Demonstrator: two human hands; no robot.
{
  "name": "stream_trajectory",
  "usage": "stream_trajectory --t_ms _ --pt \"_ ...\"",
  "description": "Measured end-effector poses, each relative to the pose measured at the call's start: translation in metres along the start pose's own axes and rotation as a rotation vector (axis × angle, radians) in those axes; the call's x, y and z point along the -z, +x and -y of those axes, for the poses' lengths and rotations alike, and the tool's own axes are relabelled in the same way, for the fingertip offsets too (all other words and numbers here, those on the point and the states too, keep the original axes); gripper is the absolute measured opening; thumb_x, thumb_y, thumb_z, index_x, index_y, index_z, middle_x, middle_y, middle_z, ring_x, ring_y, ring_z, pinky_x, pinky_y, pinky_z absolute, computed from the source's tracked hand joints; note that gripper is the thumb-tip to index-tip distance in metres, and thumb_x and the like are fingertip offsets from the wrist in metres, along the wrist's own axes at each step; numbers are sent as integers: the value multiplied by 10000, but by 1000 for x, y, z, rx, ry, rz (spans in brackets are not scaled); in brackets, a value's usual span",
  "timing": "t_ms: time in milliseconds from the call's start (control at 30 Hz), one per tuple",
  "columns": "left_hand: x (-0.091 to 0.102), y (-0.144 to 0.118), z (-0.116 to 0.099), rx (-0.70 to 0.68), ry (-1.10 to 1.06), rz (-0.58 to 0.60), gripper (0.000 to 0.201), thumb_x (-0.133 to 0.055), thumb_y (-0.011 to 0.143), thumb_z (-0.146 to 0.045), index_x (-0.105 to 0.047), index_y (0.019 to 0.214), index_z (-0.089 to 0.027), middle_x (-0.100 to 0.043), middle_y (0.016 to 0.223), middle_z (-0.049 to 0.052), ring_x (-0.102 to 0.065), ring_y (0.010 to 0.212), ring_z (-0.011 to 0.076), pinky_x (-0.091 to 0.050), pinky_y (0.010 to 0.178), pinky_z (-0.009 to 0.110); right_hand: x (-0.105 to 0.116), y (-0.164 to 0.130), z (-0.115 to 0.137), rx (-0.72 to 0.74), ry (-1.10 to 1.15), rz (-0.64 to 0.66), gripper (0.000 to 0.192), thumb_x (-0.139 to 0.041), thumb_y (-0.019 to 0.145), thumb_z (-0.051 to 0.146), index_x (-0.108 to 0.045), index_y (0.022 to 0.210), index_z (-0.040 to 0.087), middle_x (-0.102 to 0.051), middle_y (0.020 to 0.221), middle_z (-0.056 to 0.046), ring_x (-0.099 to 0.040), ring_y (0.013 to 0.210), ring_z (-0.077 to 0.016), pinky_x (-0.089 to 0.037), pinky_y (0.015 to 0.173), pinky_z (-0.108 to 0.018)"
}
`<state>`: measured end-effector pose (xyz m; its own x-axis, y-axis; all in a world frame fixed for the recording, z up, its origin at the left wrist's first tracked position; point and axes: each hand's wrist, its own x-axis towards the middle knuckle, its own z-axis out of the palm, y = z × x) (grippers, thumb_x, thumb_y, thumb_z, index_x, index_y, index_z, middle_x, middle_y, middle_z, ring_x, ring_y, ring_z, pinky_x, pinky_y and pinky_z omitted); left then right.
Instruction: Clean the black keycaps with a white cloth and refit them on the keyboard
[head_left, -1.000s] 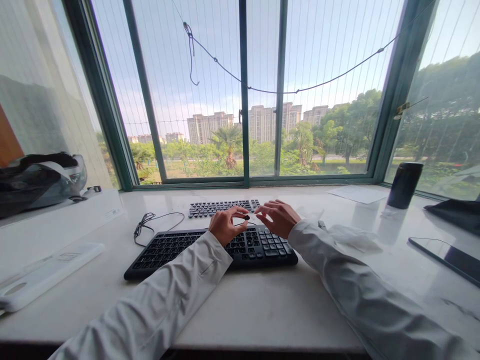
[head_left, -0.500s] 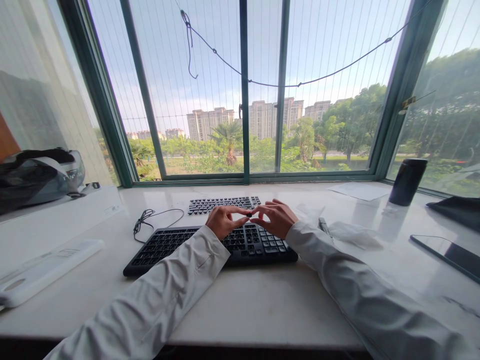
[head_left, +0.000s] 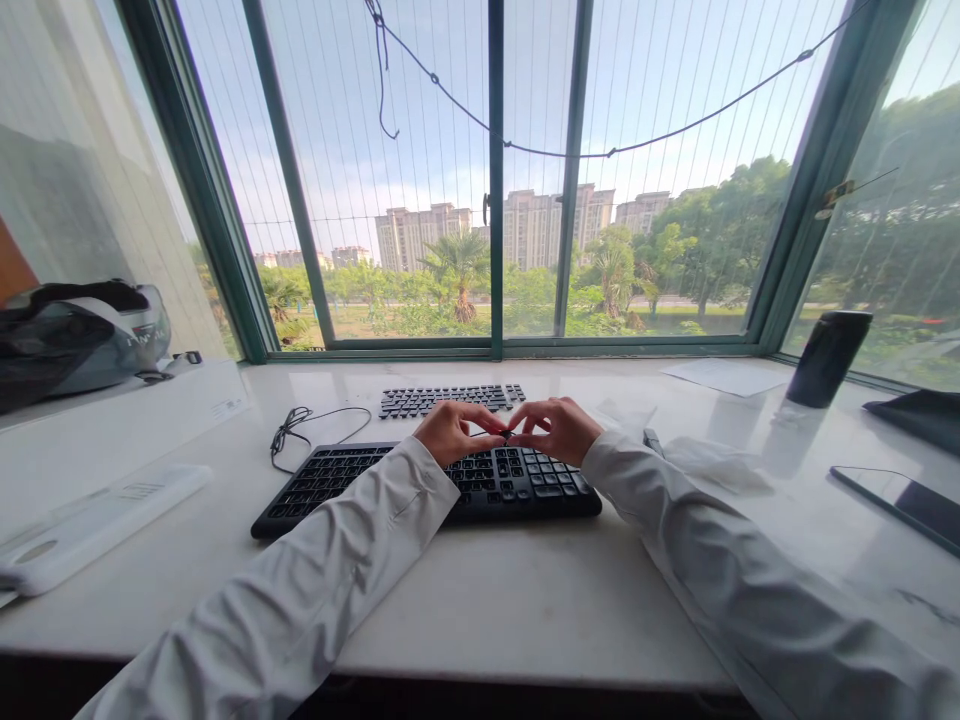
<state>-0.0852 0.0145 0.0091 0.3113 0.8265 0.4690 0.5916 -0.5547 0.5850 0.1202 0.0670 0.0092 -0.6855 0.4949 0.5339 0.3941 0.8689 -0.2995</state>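
Observation:
Between my two hands is a small black keycap (head_left: 506,434), pinched at the fingertips from both sides. My left hand (head_left: 451,434) is closed on it with thumb and index finger, and so is my right hand (head_left: 562,430). Below them lies a black keyboard (head_left: 322,490), partly covered by my left hand and sleeve. Its left and middle areas show bare key sockets, while caps sit on the number pad at the right. Behind my hands, loose black keycaps (head_left: 427,402) are laid out in rows on the white surface.
A coiled black cable (head_left: 289,432) lies left of the keyboard. To the right are a clear plastic bag (head_left: 716,465), a paper sheet (head_left: 724,376), a black cup (head_left: 829,358) and a phone (head_left: 900,505). A white case (head_left: 112,530) and a helmet-like object (head_left: 82,335) are at left.
Both hands still pinch the keycap over the keyboard; the right fingers have curled in and shifted slightly. The view has tilted a little, moving the whole scene slightly.

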Motion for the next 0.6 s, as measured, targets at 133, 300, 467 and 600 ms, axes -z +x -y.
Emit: stream_trajectory --t_ms 133,300,467,600 --pt "0 -2 0 -41 -9 108 341 -677 665 -459 -745 782 -146 -637 595 24 -377 443 35 -247 429 190 4 -2 1 -27 148 209 303 -610 750 443 -699 867 179 -658 581 1 -517 527 -88 -366 542 -204" --pt "1 -5 -3 -63 -2 301 357 -675 663 -458 -752 789 -133 -492 424 -24 -251 399 27 -163 389 207 5 -4 9 -55 195 439 335 -605 736 462 -710 878 177 -656 559 -1 -544 521 -98 -384 527 -197" --pt "0 -6 -2 -76 55 344 352 -674 663 -456 -755 806 -144 -403 363 -46 -259 366 24 -145 374 203 4 -5 14 -95 169 498 323 -619 719 447 -721 857 174 -631 515 7 -535 478 -93 -382 488 -180" --pt "-1 -6 1 -110 133 332 336 -666 667 -461 -757 803 -167 -432 351 -41 -277 363 28 -161 383 204 2 -5 15 -80 134 483 283 -633 711 417 -724 834 178 -623 497 15 -549 488 -93 -392 516 -178"
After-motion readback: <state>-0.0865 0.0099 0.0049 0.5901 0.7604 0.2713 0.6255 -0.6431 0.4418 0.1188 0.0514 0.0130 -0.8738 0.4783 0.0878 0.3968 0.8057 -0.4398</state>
